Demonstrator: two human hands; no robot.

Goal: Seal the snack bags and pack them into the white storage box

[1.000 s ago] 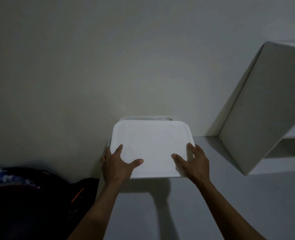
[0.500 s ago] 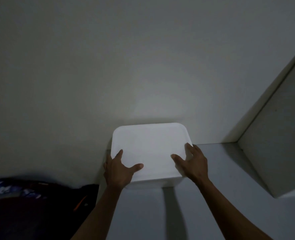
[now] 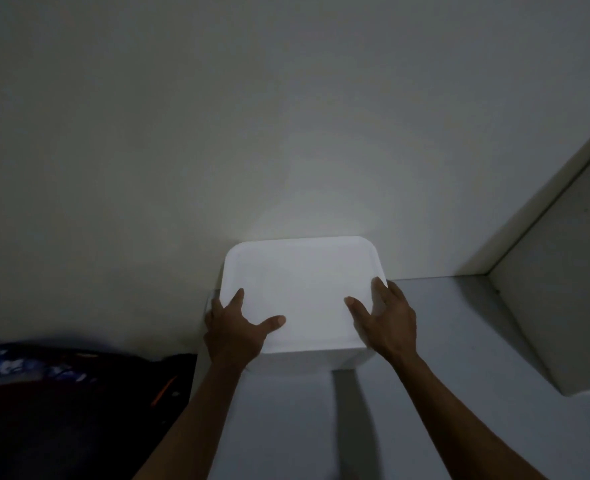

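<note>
The white storage box (image 3: 307, 361) stands on a pale table (image 3: 446, 341), pushed against the wall. Its white lid (image 3: 304, 285) lies flat on top and covers the inside, so no snack bags can be seen. My left hand (image 3: 234, 330) grips the lid's near left corner, thumb on top and fingers over the left edge. My right hand (image 3: 387, 320) grips the near right corner the same way, with its thumb on the lid and its fingers along the right edge.
A white shelf panel (image 3: 563, 289) rises from the table at the right, a short way from the box. A dark bag with an orange strip (image 3: 79, 410) lies at the lower left, beside the table's edge. The scene is dim.
One second ago the lid was tilted above the box with the rim showing behind it. It has come down flat onto the box. Both hands kept their hold; the view shifted left.
</note>
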